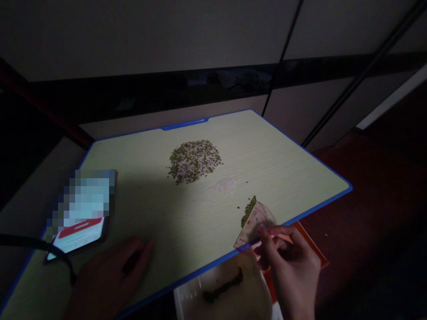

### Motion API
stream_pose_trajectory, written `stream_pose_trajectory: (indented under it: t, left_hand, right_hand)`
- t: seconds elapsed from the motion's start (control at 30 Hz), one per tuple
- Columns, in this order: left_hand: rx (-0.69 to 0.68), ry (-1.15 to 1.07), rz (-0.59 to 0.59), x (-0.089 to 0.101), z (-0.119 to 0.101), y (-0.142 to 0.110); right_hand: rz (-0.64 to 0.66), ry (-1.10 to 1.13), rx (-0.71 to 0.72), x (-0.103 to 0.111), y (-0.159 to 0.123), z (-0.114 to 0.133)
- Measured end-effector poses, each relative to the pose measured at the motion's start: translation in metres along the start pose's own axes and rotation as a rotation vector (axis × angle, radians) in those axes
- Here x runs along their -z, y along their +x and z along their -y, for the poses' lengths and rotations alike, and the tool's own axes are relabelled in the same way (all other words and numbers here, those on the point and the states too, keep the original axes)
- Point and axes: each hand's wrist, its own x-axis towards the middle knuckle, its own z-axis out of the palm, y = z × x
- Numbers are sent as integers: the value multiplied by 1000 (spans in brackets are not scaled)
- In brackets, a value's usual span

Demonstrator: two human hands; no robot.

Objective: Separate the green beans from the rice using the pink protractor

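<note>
A pale wooden lap table point(283, 164) with a blue rim lies tilted before me. A round heap of mixed green beans and pale grains point(194, 161) sits near its middle. Beside it is a faint patch of pale grains point(225, 185). My right hand point(290, 262) pinches a small paper card point(255, 224) at the table's near edge, and a short row of green beans point(248, 211) lies against the card's far edge. My left hand point(110, 275) rests flat on the table at the lower left, fingers stretched out, holding nothing.
A lit phone point(82, 213) lies on the table's left side with a dark cable point(40, 246) curving by it. Below the table edge sit a clear plastic bag point(230, 289) holding some beans and an orange object point(313, 249). A wall and dark rods stand behind.
</note>
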Motion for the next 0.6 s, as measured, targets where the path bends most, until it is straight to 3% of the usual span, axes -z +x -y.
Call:
stream_pose_trajectory:
  t: [0.2,0.6]
  left_hand:
    - [32,-5,-2,0,-2,1]
    - [109,-71,93,-1,2,-6]
  right_hand:
    - [-10,73,30,-12,-21,-16]
    - [111,52,41,-34,-65,-49]
